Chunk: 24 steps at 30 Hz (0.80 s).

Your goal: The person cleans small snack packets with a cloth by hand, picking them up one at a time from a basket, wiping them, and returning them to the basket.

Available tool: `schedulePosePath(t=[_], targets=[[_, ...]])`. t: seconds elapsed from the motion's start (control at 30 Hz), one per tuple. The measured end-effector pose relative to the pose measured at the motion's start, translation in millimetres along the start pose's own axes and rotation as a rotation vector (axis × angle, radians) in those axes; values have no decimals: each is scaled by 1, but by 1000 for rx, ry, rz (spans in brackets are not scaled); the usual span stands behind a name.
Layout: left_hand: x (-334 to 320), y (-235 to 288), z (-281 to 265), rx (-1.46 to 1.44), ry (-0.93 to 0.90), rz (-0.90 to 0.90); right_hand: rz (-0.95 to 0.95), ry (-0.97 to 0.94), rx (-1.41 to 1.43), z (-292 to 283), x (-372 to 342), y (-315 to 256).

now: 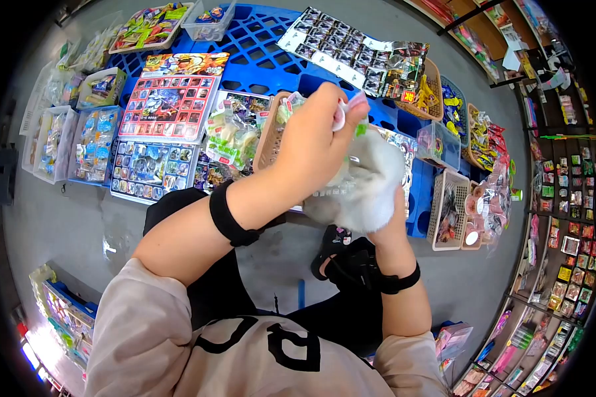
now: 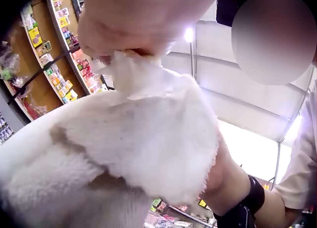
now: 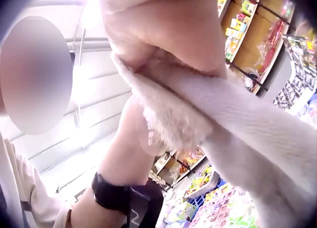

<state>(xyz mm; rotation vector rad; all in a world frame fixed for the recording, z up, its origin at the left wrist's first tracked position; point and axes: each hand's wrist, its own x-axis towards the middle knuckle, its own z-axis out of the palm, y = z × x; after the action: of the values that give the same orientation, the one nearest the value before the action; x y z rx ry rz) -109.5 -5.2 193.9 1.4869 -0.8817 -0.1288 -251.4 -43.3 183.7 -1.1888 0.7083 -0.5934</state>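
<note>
In front of the person's body is a white furry piece (image 1: 374, 182), soft and folded; its exact kind is unclear. The left hand (image 1: 314, 142) is above it, pinching a translucent plastic wrapper (image 2: 136, 78) that overlaps the fur in the left wrist view. A bit of pink and white (image 1: 352, 109) shows at these fingers in the head view. At the fur's near right edge, the right hand (image 1: 392, 225) grips it; the right wrist view has the furry folds (image 3: 173, 107) coming out from under the curled fingers.
A blue plastic pallet (image 1: 261, 40) bears printed card sheets (image 1: 172, 99), a packet sheet (image 1: 351, 53) and a tan basket (image 1: 269, 142) behind the left hand. Bags of green and white items (image 1: 234, 135) lie left of it. Baskets (image 1: 447, 205) stand right, with shelves (image 1: 563, 218) beyond.
</note>
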Motion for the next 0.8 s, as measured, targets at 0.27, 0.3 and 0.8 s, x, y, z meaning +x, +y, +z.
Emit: schedulePosePath(t=[0.27,0.3,0.8], targets=[[-9,1,9,-151,-13,-232,-87,-142,-250,17,0,-2],[-8,0,8,-151,-15,-226,-87,-142,-249,16,2,-3],[-4,-1,-5,-579,-477,-400,-11,169,-59,-7,11,2]])
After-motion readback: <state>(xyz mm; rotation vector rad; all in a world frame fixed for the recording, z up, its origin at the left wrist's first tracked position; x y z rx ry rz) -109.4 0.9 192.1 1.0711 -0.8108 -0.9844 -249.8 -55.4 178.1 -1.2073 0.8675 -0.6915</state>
